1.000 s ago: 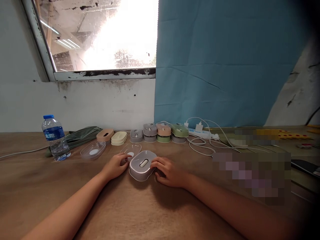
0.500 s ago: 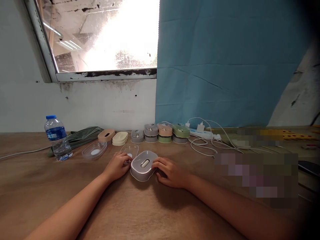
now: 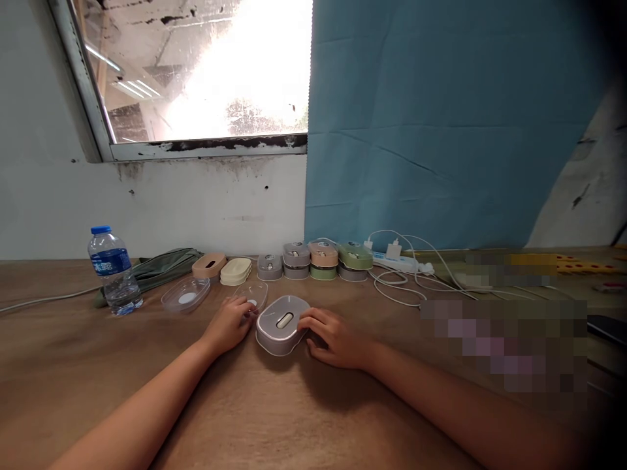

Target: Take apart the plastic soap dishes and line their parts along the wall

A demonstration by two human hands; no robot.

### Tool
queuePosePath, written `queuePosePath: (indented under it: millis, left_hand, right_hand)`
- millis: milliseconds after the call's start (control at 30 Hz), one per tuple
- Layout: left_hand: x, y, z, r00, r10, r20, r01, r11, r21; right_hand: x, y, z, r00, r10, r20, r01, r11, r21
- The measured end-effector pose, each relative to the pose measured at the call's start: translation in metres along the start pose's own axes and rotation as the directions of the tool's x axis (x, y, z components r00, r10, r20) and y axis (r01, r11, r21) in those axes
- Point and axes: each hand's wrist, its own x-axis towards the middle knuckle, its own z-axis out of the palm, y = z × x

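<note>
A grey oval box (image 3: 281,324) with a slot in its lid lies on the brown table (image 3: 304,418), in a clear base. My left hand (image 3: 229,324) curls against its left side, fingers closed on it. My right hand (image 3: 336,337) grips its right side, fingers bent. Just behind my left hand lies a clear oval tray (image 3: 252,294).
Another clear tray (image 3: 185,294), a tan lid (image 3: 208,265), a cream lid (image 3: 235,269) and several stacked coloured boxes (image 3: 321,260) line the wall. A water bottle (image 3: 115,270) and green cloth (image 3: 157,268) stand left. A power strip with white cables (image 3: 399,264) lies right.
Nothing has moved much. Both hands stay on the grey box; the view has shifted slightly.
</note>
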Motion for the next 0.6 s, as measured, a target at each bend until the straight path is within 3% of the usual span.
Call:
queuePosePath:
  millis: [133, 233, 367, 533, 600]
  left_hand:
    - [0.000, -0.004, -0.004, 0.979, 0.011, -0.204, 0.013, 0.993, 0.115]
    - [-0.001, -0.011, -0.011, 0.931, 0.024, -0.363, 0.066, 0.970, 0.235]
    - [-0.007, -0.030, -0.025, 0.873, 0.022, -0.488, 0.159, 0.931, 0.328]
    - [-0.022, -0.066, -0.040, 0.731, -0.087, -0.677, 0.406, 0.853, 0.328]
    - [-0.028, -0.079, -0.043, 0.701, -0.125, -0.702, 0.467, 0.825, 0.319]
  right_hand:
    - [0.000, 0.000, 0.000, 1.000, 0.006, -0.006, -0.006, 1.000, -0.009]
    - [0.000, 0.000, 0.001, 1.000, 0.007, -0.013, -0.007, 1.000, -0.004]
    - [-0.001, 0.000, 0.000, 1.000, 0.013, -0.009, -0.013, 1.000, -0.015]
    - [0.000, -0.001, -0.001, 1.000, 0.012, -0.002, -0.012, 1.000, -0.024]
    - [-0.001, 0.000, 0.000, 1.000, 0.014, -0.003, -0.014, 1.000, -0.024]
